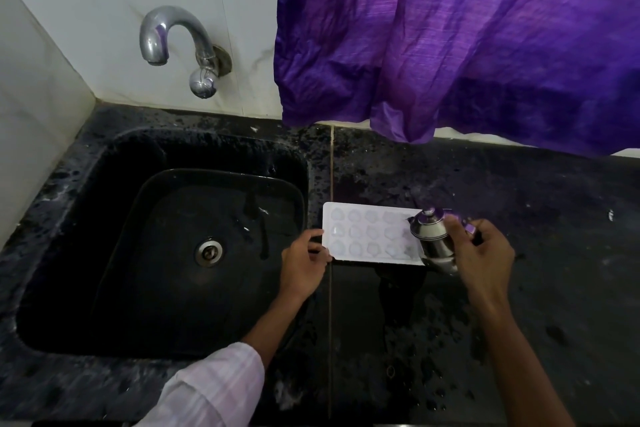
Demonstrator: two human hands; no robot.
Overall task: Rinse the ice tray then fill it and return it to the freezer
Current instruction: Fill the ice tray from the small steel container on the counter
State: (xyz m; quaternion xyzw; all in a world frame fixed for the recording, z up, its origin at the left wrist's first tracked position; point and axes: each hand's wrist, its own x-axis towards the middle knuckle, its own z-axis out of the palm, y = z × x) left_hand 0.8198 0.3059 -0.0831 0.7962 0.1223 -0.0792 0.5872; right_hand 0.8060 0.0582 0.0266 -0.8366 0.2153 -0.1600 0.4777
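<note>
A: Where's the tray (370,236)?
B: On the counter (540,218) between your 2 hands. Your left hand (304,265) pinches its end; your right hand (483,253) is curled round a pot (433,241), tilted over the other end.

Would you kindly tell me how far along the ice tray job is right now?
Rinsing looks done: the ice tray lies on the counter beside the sink, and the tap is not running. Filling is in hand: the left hand grips the tray's left edge while the right hand tilts a steel pot over its right end. Left: finish filling, then the freezer, not in view.
</note>
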